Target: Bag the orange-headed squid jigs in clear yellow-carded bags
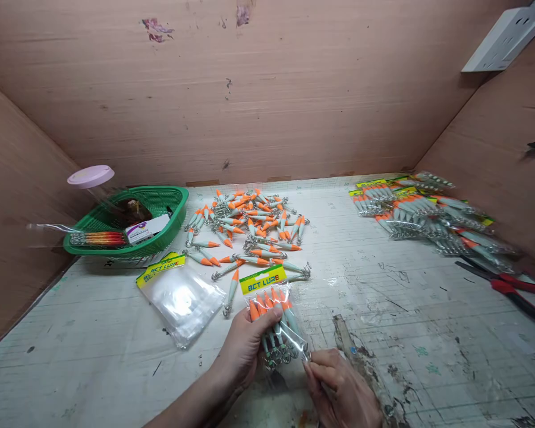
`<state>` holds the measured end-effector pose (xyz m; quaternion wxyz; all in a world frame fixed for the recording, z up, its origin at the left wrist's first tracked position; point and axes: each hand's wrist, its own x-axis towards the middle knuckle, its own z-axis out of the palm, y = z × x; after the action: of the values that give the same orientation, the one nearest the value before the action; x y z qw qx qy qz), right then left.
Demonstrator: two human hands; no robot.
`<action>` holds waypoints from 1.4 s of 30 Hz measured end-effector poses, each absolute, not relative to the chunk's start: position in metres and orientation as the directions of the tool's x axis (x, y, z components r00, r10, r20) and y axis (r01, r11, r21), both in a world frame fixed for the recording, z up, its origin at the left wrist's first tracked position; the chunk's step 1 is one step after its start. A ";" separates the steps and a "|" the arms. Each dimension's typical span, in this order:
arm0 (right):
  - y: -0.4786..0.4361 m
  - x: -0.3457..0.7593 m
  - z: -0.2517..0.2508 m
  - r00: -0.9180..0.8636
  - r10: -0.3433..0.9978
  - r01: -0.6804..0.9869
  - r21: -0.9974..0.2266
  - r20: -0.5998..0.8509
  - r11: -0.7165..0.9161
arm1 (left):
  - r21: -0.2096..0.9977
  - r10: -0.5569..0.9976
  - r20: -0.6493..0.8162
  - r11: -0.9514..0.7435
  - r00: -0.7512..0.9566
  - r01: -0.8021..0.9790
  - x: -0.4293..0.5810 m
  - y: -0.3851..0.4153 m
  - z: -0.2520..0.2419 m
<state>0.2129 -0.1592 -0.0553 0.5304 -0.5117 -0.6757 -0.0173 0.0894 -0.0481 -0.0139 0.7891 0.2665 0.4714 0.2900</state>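
Through the head camera, my only feed, I see the left hand [245, 339] at 6 o'clock, closed round the side of a filled bag [283, 327] with its thumb pressed across the front. The bag sits just below centre, its BCT LURE header uppermost, orange noses up and hooks down. To its lower right I have the right hand [345, 383], thumb and fingertips pinched together on the bag's edge beside some hooks; whether they grip film alone or a hook too, I can't tell. Loose lures [262, 223] lie heaped around the dial's centre. At 8 o'clock I see flat clear bags [182, 309], at 9 a green basket [172, 230], at 3 filled packs [414, 207], with red-handled pliers [503, 288] just below them.
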 end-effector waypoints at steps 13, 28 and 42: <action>-0.157 0.212 -0.049 0.047 0.754 0.622 -0.610 0.655 0.492 | 0.739 0.716 -0.597 0.666 0.361 -0.099 0.087 -0.041 -0.009; -0.156 0.214 -0.039 0.131 0.844 0.532 -0.755 0.520 0.383 | 0.815 0.791 -0.517 0.572 0.327 -0.092 0.083 -0.038 -0.008; -0.158 0.198 -0.046 0.261 0.703 0.649 -0.659 0.662 0.380 | 0.840 0.805 -0.493 0.539 0.329 -0.061 0.086 -0.043 -0.006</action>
<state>0.1976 -0.1582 -0.0462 0.5664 -0.5564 -0.6075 0.0237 0.0858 -0.0429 -0.0063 0.7237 0.3751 0.4959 0.2993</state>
